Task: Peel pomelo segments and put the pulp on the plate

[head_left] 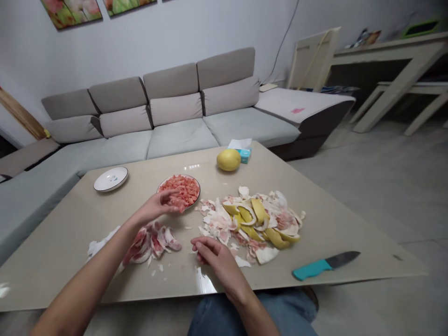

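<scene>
My left hand (161, 205) reaches over the near side of a plate heaped with pink-red pomelo flesh (187, 186). Between its thumb and fingers is a piece of pomelo flesh (178, 202), close to the heap. Under my left forearm lie unpeeled pomelo segments (156, 240) with pale membrane on them. My right hand (213, 254) is just above the table near its front edge, thumb and fingertips together. A small pale bit shows at those fingertips, too small to name. To its right spreads a pile of yellow pomelo rind (257, 212) and white pith (219, 217).
A knife with a turquoise handle (311, 269) lies at the table's right front. A whole yellow pomelo (228, 160) and a tissue pack (245, 154) stand at the back. A white plate (110, 179) sits back left. Behind the table (332, 233) is a grey sofa (182, 135).
</scene>
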`<state>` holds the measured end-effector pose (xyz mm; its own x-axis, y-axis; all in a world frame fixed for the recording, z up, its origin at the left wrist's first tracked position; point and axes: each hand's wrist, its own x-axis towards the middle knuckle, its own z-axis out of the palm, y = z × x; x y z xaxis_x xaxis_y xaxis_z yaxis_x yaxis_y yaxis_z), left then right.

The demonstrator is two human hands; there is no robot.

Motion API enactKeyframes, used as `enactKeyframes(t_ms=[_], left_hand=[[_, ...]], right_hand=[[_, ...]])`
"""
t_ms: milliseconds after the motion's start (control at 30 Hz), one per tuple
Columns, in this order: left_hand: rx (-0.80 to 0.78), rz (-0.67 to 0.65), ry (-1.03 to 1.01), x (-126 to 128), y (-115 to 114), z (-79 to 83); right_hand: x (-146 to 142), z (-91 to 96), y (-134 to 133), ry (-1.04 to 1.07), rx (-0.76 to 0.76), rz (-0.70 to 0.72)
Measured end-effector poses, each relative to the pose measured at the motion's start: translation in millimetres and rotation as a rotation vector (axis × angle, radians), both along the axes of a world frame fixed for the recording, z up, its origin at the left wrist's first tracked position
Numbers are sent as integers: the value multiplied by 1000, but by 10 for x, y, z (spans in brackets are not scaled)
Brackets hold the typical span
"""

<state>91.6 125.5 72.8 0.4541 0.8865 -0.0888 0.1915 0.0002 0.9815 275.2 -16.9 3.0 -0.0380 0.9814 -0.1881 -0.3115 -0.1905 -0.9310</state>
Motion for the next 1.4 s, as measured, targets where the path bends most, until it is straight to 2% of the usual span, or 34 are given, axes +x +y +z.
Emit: enactKeyframes(t_ms=[67, 133, 200, 267, 400, 533, 667, 800, 933, 1200, 1267, 1400], left_hand=[[-14, 33, 3, 22, 349, -28], [-43, 71, -14, 18, 565, -76], [-90, 80, -49, -12, 642, -110], [-145, 63, -96, -54, 602, -112], [-240, 11, -186, -97, 251, -49], [-289, -37, -234, -67, -343, -30], [-313, 0, -248, -48, -902, -140], [-172, 109, -217, -56, -1232, -307], [-89, 173, -165, -55, -1384, -358], [176, 82, 160, -84, -1440, -180], [214, 68, 216, -92, -1427, -153], [183, 63, 233, -106, -1399, -136]], right_hand=[[-24, -27, 11, 36, -17, -1], [-43, -50, 21, 71, -35, -13], [-45, -71, 36, 101, -52, -58], [-22, -85, 59, 117, -51, -125], [52, -77, 92, 98, -14, -200], [43, -27, 44, -17, 59, -190], [-61, 65, -78, -24, 147, -54], [-129, 148, -169, -76, 193, 20], [-119, 166, -180, -199, 333, 8], [-107, 160, -207, -623, 801, -99], [-102, 162, -217, -717, 835, -74], [-94, 166, -227, -768, 779, -13]])
